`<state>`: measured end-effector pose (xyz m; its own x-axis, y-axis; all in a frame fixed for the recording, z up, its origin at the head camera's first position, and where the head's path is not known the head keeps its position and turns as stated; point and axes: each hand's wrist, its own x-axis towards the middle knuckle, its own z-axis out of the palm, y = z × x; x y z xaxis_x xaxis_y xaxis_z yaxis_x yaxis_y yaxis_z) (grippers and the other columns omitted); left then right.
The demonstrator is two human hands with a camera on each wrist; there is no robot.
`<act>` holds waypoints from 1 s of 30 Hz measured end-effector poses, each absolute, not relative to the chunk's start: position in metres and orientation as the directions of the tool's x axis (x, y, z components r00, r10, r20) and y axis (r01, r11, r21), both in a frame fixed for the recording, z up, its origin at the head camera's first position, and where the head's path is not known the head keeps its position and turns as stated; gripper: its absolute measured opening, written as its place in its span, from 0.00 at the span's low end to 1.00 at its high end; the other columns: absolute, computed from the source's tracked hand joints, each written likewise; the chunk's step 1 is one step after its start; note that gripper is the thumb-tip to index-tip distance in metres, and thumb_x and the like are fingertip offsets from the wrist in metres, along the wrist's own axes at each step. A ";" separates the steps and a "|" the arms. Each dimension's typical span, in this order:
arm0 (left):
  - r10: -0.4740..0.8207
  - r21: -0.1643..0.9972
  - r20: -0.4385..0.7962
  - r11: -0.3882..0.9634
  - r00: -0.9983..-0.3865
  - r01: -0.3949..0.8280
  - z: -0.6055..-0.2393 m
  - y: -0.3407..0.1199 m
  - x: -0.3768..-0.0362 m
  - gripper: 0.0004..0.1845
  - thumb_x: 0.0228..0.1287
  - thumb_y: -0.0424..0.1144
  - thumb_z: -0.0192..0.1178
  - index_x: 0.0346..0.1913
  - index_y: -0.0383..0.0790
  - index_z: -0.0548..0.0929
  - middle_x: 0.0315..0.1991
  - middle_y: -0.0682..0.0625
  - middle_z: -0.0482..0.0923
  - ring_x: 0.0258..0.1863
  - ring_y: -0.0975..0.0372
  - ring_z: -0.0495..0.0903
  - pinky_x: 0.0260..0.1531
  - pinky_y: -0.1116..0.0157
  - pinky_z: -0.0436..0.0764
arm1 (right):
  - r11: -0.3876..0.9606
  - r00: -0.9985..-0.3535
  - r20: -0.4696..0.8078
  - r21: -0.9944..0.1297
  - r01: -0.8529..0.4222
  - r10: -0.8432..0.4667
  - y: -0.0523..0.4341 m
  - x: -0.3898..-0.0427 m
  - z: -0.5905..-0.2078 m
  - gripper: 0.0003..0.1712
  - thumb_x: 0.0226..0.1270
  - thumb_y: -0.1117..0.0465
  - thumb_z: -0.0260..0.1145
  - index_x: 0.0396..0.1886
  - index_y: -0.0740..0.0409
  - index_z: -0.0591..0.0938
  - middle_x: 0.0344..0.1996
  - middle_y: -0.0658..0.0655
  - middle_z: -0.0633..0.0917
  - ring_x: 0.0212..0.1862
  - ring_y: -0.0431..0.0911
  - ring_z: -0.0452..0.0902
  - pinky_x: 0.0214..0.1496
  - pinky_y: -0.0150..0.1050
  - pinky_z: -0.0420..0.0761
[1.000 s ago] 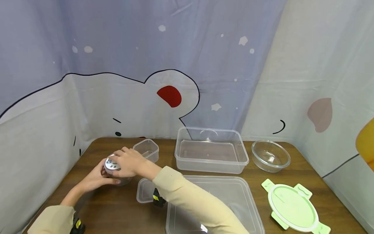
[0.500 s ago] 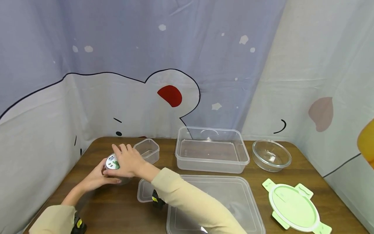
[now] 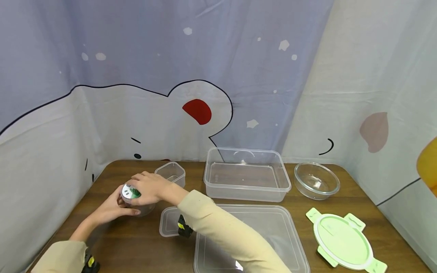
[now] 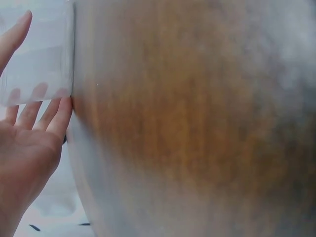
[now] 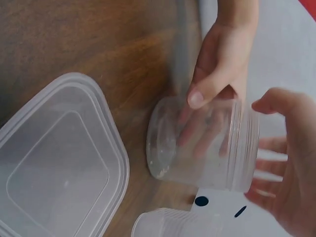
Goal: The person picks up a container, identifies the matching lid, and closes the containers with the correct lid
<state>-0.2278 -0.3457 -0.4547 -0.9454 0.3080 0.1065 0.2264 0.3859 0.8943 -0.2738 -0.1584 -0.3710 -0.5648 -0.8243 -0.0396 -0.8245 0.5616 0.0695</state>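
A clear plastic jar point(image 5: 207, 165) stands at the table's left, topped by a round lid point(image 3: 129, 192) with a white and green print. My left hand point(image 3: 110, 206) grips the jar's side, thumb in front and fingers around the back; they show through the clear wall in the right wrist view. From above, my right hand point(image 3: 150, 187) holds the lid by its edge, fingers at the far side and thumb at the near side. The left wrist view shows the left fingertips against the jar wall point(image 4: 39, 64).
Behind the right hand stands a small clear container point(image 3: 179, 182); its small lid point(image 3: 168, 224) lies nearer. A large clear container point(image 3: 247, 194) stands centre back, a large clear lid point(image 3: 273, 227) before it. To the right are a glass bowl point(image 3: 317, 194) and a green clip lid point(image 3: 345, 240).
Half a second ago the right fingers were raised and turned away; now they lie back over the lid's far edge. The lid's green print shows more than a second ago. The left hand keeps its grip.
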 end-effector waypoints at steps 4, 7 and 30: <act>0.297 0.897 0.098 0.387 -0.950 0.214 -0.454 -0.344 -0.226 0.51 0.54 0.32 0.69 0.72 0.30 0.44 0.65 0.29 0.60 0.49 0.82 0.72 0.45 0.74 0.80 | 0.636 -0.640 0.025 0.157 -0.756 -0.768 -0.163 -0.264 -0.371 0.35 0.64 0.30 0.51 0.67 0.38 0.70 0.62 0.42 0.72 0.59 0.36 0.68 0.56 0.29 0.75; 0.292 0.903 0.092 0.378 -0.952 0.203 -0.453 -0.343 -0.226 0.50 0.55 0.32 0.68 0.72 0.31 0.44 0.64 0.29 0.61 0.48 0.80 0.74 0.44 0.73 0.81 | 0.692 -0.696 0.062 0.204 -0.693 -0.715 -0.169 -0.256 -0.371 0.36 0.62 0.27 0.50 0.63 0.40 0.73 0.53 0.42 0.75 0.52 0.36 0.69 0.50 0.28 0.76; 0.369 0.897 0.129 0.352 -0.921 0.267 -0.453 -0.345 -0.224 0.50 0.58 0.30 0.65 0.73 0.29 0.40 0.58 0.53 0.65 0.50 0.80 0.74 0.47 0.77 0.78 | 0.463 -0.474 -0.074 0.123 -0.878 -0.878 -0.155 -0.275 -0.368 0.34 0.69 0.39 0.52 0.73 0.37 0.60 0.73 0.42 0.61 0.74 0.40 0.53 0.74 0.30 0.58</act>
<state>-0.2244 -0.3450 -0.4534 -0.9205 0.3686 0.1295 0.2671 0.3520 0.8971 -0.2750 -0.1551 -0.3684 -0.4735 -0.8777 -0.0736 -0.8777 0.4632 0.1226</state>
